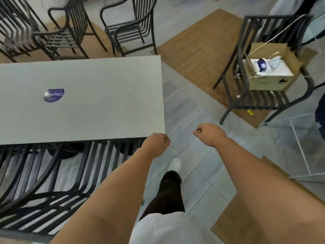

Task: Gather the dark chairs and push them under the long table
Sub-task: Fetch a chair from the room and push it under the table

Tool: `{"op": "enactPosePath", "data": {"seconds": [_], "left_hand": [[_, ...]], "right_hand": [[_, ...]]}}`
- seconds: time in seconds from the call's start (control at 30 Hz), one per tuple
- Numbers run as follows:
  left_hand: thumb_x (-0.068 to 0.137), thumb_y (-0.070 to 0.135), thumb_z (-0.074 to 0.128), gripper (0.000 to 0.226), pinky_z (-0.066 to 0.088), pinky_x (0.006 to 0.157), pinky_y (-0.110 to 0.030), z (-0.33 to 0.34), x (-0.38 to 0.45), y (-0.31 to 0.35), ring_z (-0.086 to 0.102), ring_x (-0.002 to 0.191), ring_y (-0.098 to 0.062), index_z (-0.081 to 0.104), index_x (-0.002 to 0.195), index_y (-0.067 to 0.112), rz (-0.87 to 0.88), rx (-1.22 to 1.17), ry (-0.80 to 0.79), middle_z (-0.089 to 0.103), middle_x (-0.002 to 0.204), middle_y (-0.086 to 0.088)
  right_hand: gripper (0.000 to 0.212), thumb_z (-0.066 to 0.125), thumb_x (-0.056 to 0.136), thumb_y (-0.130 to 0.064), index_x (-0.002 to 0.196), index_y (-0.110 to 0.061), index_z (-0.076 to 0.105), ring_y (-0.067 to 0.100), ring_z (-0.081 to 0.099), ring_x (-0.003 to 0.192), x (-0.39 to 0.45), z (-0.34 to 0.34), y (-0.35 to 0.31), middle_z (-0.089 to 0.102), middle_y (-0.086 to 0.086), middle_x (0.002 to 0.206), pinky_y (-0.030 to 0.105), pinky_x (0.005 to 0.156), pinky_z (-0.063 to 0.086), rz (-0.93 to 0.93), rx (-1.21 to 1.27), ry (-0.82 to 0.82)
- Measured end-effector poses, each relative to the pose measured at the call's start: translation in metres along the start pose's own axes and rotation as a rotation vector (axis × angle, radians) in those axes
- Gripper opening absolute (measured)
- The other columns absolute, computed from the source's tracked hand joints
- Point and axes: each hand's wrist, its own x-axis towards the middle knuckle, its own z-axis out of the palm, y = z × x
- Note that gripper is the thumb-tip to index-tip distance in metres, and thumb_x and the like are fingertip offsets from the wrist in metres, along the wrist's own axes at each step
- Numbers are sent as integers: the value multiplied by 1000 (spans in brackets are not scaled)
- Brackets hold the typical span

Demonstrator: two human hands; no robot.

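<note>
Standing at the corner of the long table (91,95), which is filling the left middle of the frame with a round purple sticker (53,95) lying on its top. Holding the left hand (155,144) near the table's lower right corner, fingers curled into a loose fist, gripping nothing visible. Holding the right hand (210,133) just right of centre over the grey tile floor (197,166), likewise clenched and empty. Sitting in the lower left, one dark chair (52,173), its seat tucked partly beneath the table's near edge. Standing beyond the table's far edge in the upper left, three more dark chairs (130,30), apart from the table. Standing well apart in the upper right, another dark chair (260,101), carrying a cardboard box (270,80) on its seat. Stepping forward at lower centre, a white shoe (175,164).
</note>
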Motion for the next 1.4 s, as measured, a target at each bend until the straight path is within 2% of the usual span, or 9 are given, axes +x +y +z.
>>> {"op": "enactPosePath", "data": {"seconds": [0.23, 0.4, 0.57, 0.77, 0.93, 1.03, 1.13, 1.27, 1.4], "left_hand": [[106, 38, 42, 38, 54, 86, -36, -65, 155, 49, 66, 96, -29, 69, 119, 15, 28, 27, -1, 71, 110, -10], [106, 37, 43, 36, 49, 78, -32, -126, 262, 89, 62, 89, -25, 70, 114, 15, 54, 19, -6, 71, 106, -8], [104, 37, 44, 37, 54, 85, -38, -180, 342, 120, 65, 96, -28, 70, 121, 16, 53, 12, 6, 70, 113, -9], [104, 36, 43, 33, 46, 73, -31, -218, 424, 137, 57, 85, -22, 68, 121, 22, -39, -20, 4, 69, 109, -5], [105, 36, 43, 34, 44, 75, -29, -255, 488, 148, 59, 88, -23, 67, 125, 23, -146, -44, 41, 70, 112, -6], [105, 38, 44, 35, 50, 83, -31, -280, 522, 146, 64, 101, -26, 68, 125, 22, -228, -78, 56, 70, 117, -6], [104, 39, 42, 36, 53, 89, -35, -307, 558, 146, 65, 102, -28, 67, 125, 23, -308, -89, 92, 70, 117, -6], [106, 40, 41, 37, 47, 80, -30, -338, 603, 148, 63, 96, -23, 67, 125, 21, -346, -144, 130, 71, 115, -5], [106, 40, 41, 39, 53, 90, -37, -373, 658, 144, 65, 103, -26, 65, 128, 18, -355, -178, 135, 71, 117, -8]], "right_hand": [[46, 46, 104, -49, 132, -15, 61, 29, 62, 110, 125, -74, 36, 67, 10, 124, 39, 88, 50, 25, -30, -58], [46, 46, 105, -47, 133, -14, 60, 28, 61, 113, 208, -148, 54, 66, 9, 126, 37, 91, 48, 53, -51, -96], [47, 45, 106, -45, 139, -12, 56, 29, 59, 118, 281, -210, 59, 62, 11, 133, 37, 94, 48, 50, -7, -106], [47, 50, 105, -43, 138, -12, 59, 27, 60, 117, 381, -270, 63, 63, 10, 132, 36, 96, 48, -25, -11, -110], [46, 51, 104, -43, 139, -13, 58, 26, 56, 123, 482, -321, 64, 62, 9, 134, 33, 94, 45, -99, -72, -143], [48, 55, 101, -46, 139, -15, 59, 27, 56, 121, 541, -353, 66, 61, 10, 134, 36, 98, 48, -139, -89, -152], [48, 57, 101, -44, 140, -15, 58, 27, 57, 120, 591, -380, 63, 59, 11, 137, 34, 97, 48, -148, -81, -196], [48, 58, 101, -42, 139, -14, 59, 27, 60, 116, 649, -415, 45, 58, 11, 138, 33, 95, 48, -177, -86, -215], [46, 60, 101, -39, 137, -10, 61, 29, 58, 121, 709, -444, 16, 61, 13, 136, 34, 99, 48, -221, -84, -223]]}}
